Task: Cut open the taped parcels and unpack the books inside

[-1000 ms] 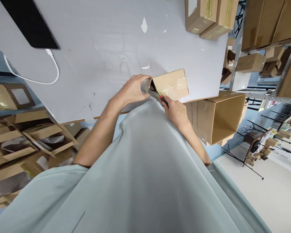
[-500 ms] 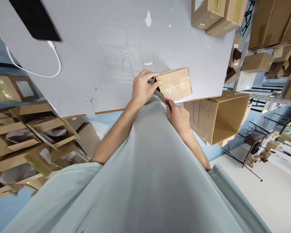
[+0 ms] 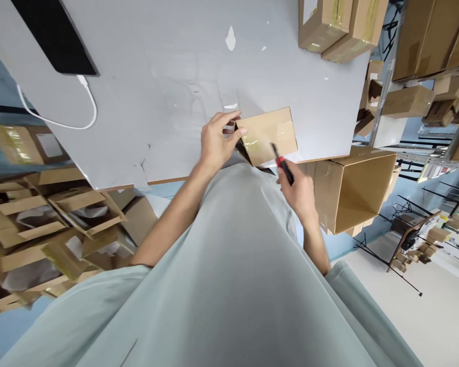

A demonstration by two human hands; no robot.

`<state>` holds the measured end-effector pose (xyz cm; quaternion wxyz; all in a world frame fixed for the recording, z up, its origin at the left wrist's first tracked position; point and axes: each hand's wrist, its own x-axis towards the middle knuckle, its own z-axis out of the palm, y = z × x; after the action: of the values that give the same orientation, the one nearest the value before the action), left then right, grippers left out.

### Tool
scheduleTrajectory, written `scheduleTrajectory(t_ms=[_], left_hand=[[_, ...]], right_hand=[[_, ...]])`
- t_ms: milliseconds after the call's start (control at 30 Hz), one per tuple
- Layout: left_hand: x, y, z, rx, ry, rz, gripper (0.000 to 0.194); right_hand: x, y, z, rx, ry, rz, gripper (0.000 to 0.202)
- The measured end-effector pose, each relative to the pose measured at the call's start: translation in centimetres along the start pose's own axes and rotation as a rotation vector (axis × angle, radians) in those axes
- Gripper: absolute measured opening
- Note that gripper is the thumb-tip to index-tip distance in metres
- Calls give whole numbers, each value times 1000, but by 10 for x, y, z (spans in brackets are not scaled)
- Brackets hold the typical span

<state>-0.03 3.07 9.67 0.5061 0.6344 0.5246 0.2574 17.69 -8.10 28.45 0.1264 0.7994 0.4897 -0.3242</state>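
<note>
A small cardboard box with clear tape lies near the table's front edge, its left end showing a dark gap. My left hand grips that left end between thumb and fingers. In my right hand is a red and black utility knife, closed in the fingers. The knife's tip points up and left, over the lower right part of the box; whether it touches the cardboard cannot be told.
On the table lie a black phone with a white cable and two taped boxes at the back right. A large open carton stands right of the edge. Open cartons fill the lower left; shelves stand right.
My right hand has moved right with the knife, away from the box's left end. The left end of the box now stands slightly more open. My left hand keeps its hold.
</note>
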Motion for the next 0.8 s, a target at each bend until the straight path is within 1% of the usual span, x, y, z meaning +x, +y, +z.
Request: scheduleTrajectory(t_ms=[100,133,200,300,367,400,467,533,600,667,800], left_hand=[[5,-2,3,-2,20,2,59],[7,-2,3,-3,26,3,60],[10,1,1,1,25,9,61],[11,18,-3,81,22,40,58],[11,36,1,177,27,87,53],[11,45,7,220,17,120,51],[13,62,24,280,-39,191,47],[17,71,44,318,-117,251,41],[22,73,60,346,-172,284,34],[24,69,69,364,-191,291,29],[24,59,70,380,-178,265,27]], right_hand=[[31,39,-2,93,274,106,57],[43,49,0,104,326,136,56],[64,65,5,141,364,158,52],[85,75,13,246,333,120,48],[93,77,18,297,299,98,45],[96,76,19,309,277,91,43],[102,76,20,307,230,83,38],[107,77,20,293,180,70,35],[110,79,18,281,143,53,37],[110,82,16,277,124,28,42],[101,86,11,282,80,-73,54]])
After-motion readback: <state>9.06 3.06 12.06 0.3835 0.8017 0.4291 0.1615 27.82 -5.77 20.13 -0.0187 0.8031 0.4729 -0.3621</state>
